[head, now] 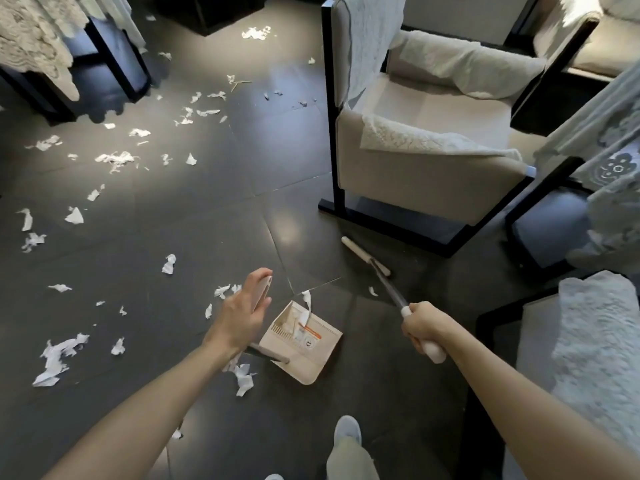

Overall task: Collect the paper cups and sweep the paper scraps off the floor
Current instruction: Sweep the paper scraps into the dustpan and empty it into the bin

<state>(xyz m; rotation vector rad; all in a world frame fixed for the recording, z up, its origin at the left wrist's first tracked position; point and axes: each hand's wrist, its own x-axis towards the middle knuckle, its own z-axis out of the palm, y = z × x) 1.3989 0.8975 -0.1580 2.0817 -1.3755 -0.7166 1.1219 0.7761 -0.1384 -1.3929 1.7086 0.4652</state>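
White paper scraps [116,160] lie scattered over the dark tiled floor [242,188], mostly to the left and far middle. A beige long-handled dustpan [313,358] sits on the floor in front of me, with a scrap [306,308] at its mouth. My left hand [242,313] hovers with straight fingers against the top of the dustpan handle [266,287]. My right hand [424,329] grips the white end of the broom handle [434,351]. The broom head [363,255] rests on the floor by the chair's base. No paper cup shows.
A beige armchair [426,181] on a black frame stands at the right, with lace cloths draped on it. More lace-covered furniture [38,46] is at the top left and at the right edge [595,344]. My shoe [347,429] is at the bottom middle.
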